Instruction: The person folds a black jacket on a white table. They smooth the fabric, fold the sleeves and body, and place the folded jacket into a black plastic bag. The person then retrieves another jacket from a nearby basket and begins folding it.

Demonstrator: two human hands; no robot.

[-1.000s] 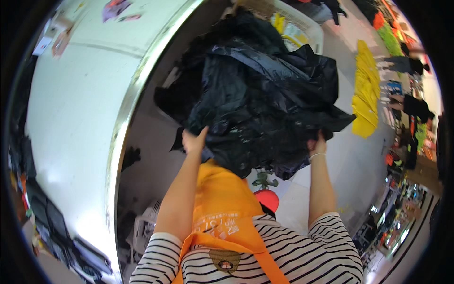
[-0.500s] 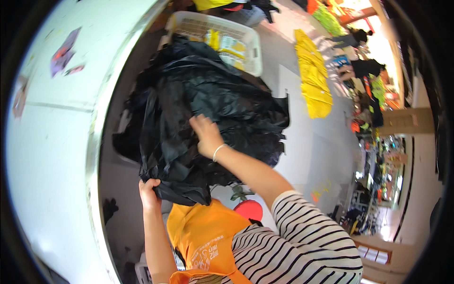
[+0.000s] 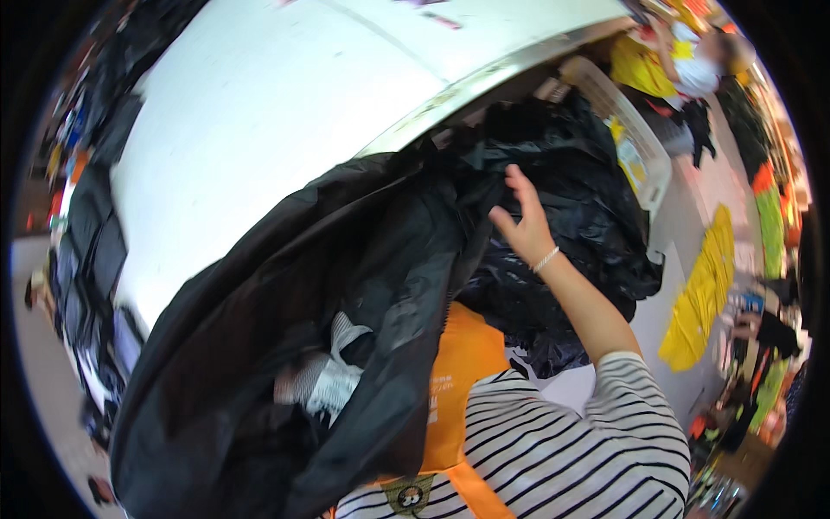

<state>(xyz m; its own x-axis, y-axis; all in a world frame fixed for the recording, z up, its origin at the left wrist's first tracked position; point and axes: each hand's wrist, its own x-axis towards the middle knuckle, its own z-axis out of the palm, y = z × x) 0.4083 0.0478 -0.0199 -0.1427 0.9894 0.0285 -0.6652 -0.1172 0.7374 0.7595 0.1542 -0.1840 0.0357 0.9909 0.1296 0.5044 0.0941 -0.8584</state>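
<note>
A large black garment (image 3: 251,346), jacket-like, is held up and spread across the left, covering part of the white table's edge. White labels (image 3: 333,385) show inside it, beside a small blurred patch. My left hand is hidden, apparently behind or within the black cloth. At the right edge of this garment is my right hand (image 3: 526,229), open with thumb and fingers apart; nothing is gripped in it. Beneath and beyond that hand lies a heap of crumpled black garments (image 3: 571,190).
A white table (image 3: 259,164) takes up the upper left, with dark garments (image 3: 86,251) along its far left side. A pale plastic basket (image 3: 659,173) holds yellow-and-white packets. Yellow cloth (image 3: 705,290) lies on the floor at right. Another person (image 3: 692,65) is at the upper right.
My view has turned left. A black garment has been lifted off the heap and swung leftward, unfolding. My right hand has come up off the heap; my left hand has gone out of sight.
</note>
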